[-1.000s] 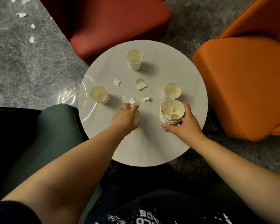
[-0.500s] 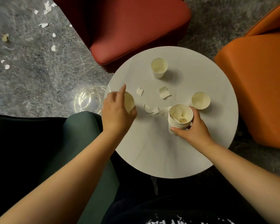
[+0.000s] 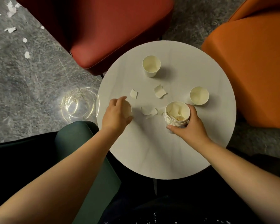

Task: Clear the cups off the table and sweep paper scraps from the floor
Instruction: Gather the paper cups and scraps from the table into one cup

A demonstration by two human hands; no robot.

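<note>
Head view looks down on a round white table (image 3: 160, 156) with both bare arms reaching over it. By my reading the step in hand is cup collection: the right hand (image 3: 190, 126) curls its fingers and thumb round a stack (image 3: 176, 115) of nested cups standing right of the table's middle, and the top cup has paper bits inside. The left hand (image 3: 116, 114) closes its fingers over a single cup (image 3: 128, 109) close to the left edge, which it mostly hides; whether that cup stands on the table or is lifted, I cannot tell. The next move seems to call for carrying this cup across to the stack and pressing it in straight, mouth up, while the right hand steadies the stack so it does not tip. Loose cups count three: the held one, one (image 3: 151, 66) near the far edge, and one (image 3: 199, 95) toward the right edge, just beyond the stack; the stack shows several rims, too tight to count. Scraps on the table (image 3: 159, 92) number about five, two apart toward the middle and a cluster between the hands. About seven scraps (image 3: 27, 54) lie on the grey floor at far left, so sweeping is not yet begun.
</note>
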